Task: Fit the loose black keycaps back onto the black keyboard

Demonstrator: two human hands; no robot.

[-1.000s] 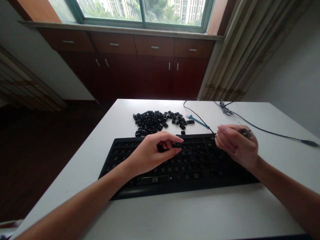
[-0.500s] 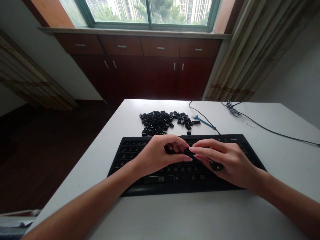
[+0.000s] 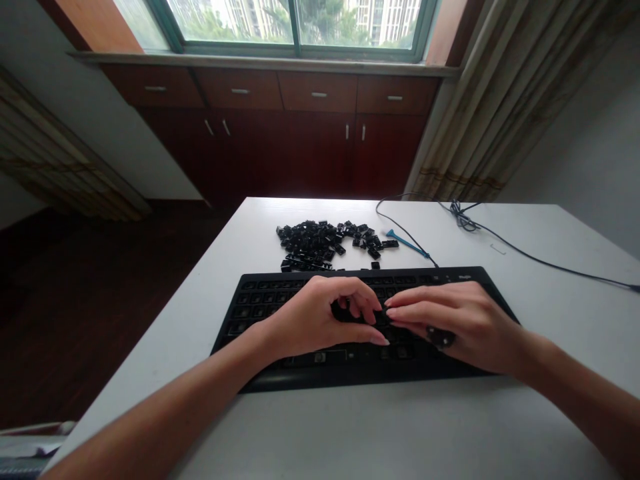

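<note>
A black computer keyboard (image 3: 450, 277) lies on the white table, with many of its keys showing dark bare spots or caps. My left hand (image 3: 323, 320) is curled over its middle, and a black keycap (image 3: 341, 311) shows in its fingers. My right hand (image 3: 463, 327) is beside it over the right half, fingertips almost meeting the left fingers. A dark keycap (image 3: 440, 337) is tucked under its fingers. Behind the keyboard lies a heap of loose black keycaps (image 3: 310, 243), with a single keycap (image 3: 375, 265) apart from it.
A blue plastic pry tool (image 3: 407, 245) lies right of the heap. A thin black cable (image 3: 530, 257) loops across the far right of the table (image 3: 430, 427). The table's far edge meets dark wooden cabinets (image 3: 320, 140) under a window.
Over the last second my right hand moved left to the keyboard's middle, next to my left hand. Both hands have lowered slightly, and the view has shifted a little.
</note>
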